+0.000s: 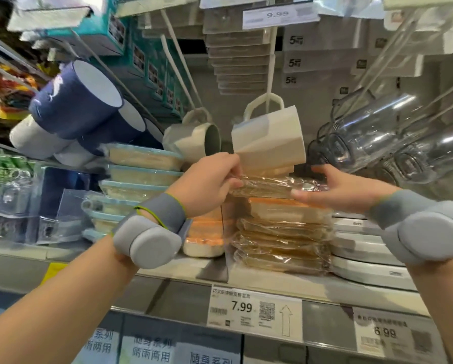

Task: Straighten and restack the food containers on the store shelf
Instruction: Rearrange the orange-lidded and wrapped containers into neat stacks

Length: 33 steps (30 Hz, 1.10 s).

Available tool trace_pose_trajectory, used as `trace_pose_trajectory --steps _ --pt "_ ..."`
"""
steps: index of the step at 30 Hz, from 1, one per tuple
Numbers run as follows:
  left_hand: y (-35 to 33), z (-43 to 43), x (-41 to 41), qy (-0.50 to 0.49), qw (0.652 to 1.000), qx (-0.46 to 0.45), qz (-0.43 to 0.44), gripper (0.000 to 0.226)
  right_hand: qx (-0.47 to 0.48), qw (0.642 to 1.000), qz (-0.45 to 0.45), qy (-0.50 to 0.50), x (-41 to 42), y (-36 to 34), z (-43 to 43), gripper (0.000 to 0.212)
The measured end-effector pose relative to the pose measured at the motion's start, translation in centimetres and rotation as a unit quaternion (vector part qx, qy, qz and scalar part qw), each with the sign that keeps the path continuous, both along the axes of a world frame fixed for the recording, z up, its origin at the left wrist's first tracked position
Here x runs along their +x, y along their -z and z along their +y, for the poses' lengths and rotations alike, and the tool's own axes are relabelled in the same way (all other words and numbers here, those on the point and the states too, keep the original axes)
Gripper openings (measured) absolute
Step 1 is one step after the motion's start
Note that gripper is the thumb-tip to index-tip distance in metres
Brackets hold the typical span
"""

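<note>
A stack of beige food containers with orange lids [283,240], wrapped in clear film, stands on the shelf [272,285] at centre. My left hand [209,182] pinches the left end of the top wrapped container [267,186]. My right hand [343,189] touches that container's right end with fingers spread. A second orange-lidded stack [204,237] sits just left, partly hidden by my left wrist. Further left stands a stack of beige containers with blue lids [141,174].
Cream mugs [270,137] hang from hooks right above the top container. Clear bottles [377,137] hang at right, blue and white cups [75,106] at left. White flat containers [364,248] are stacked at right. Price tags [254,311] line the shelf edge.
</note>
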State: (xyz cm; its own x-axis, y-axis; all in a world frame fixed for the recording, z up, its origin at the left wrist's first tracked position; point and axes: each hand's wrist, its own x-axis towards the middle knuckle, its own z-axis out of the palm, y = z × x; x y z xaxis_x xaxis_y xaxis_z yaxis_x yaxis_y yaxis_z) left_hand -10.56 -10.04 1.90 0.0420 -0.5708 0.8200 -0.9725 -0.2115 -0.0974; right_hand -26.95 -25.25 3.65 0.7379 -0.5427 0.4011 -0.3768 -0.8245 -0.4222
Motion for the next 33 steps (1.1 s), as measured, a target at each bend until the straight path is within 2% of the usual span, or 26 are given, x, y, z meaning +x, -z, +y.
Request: trace_pose_trajectory --steps 3,5,7,11,16,21,23,25,28,30,32,33 --pt "-0.2 -0.2 0.5 0.022 1.000 -0.005 0.012 0.004 -0.013 0.999 0.041 0.009 0.0 1.2 -0.5 0.088" --pt "-0.5 -0.6 0.7 0.033 0.999 -0.003 0.018 0.004 -0.025 0.999 0.020 0.016 0.2 1.6 -0.9 0.061" --pt "-0.7 -0.8 0.7 0.044 0.999 -0.001 0.029 0.004 -0.038 0.999 -0.009 0.026 0.3 1.7 -1.1 0.044" --pt "-0.7 -1.0 0.8 0.064 0.996 -0.008 0.053 0.009 -0.069 0.994 -0.060 0.062 0.4 2.0 -1.5 0.042" --pt "-0.6 -1.2 0.9 0.066 0.996 -0.013 0.062 0.013 -0.071 0.987 -0.123 0.078 -1.8 1.5 -1.9 0.012" --pt "-0.9 -1.2 1.0 0.064 0.995 0.014 0.069 0.016 -0.105 0.975 -0.151 0.123 -5.6 0.0 -2.6 0.011" --pt "-1.2 -1.1 1.0 0.060 0.995 0.036 0.074 0.016 -0.121 0.965 -0.158 0.168 -6.8 -0.3 -3.4 0.026" --pt "-1.4 -1.2 0.7 0.055 0.994 0.067 0.072 0.016 -0.131 0.953 -0.178 0.208 -7.7 -0.3 -4.7 0.029" --pt "-1.7 -1.6 0.2 0.050 0.991 0.102 0.073 0.016 -0.129 0.941 -0.205 0.237 -8.3 -0.3 -8.0 0.044" --pt "-1.9 -1.7 0.0 0.042 0.987 0.129 0.081 0.017 -0.140 0.936 -0.237 0.218 -7.6 -0.2 -6.0 0.038" --pt "-2.2 -1.9 -0.2 0.027 0.978 0.178 0.103 0.016 -0.120 0.938 -0.268 0.184 -6.8 -0.2 -3.7 0.014" --pt "-2.4 -2.1 -0.3 0.018 0.973 0.201 0.115 0.015 -0.115 0.942 -0.268 0.167 -6.3 -0.2 -3.5 0.017"
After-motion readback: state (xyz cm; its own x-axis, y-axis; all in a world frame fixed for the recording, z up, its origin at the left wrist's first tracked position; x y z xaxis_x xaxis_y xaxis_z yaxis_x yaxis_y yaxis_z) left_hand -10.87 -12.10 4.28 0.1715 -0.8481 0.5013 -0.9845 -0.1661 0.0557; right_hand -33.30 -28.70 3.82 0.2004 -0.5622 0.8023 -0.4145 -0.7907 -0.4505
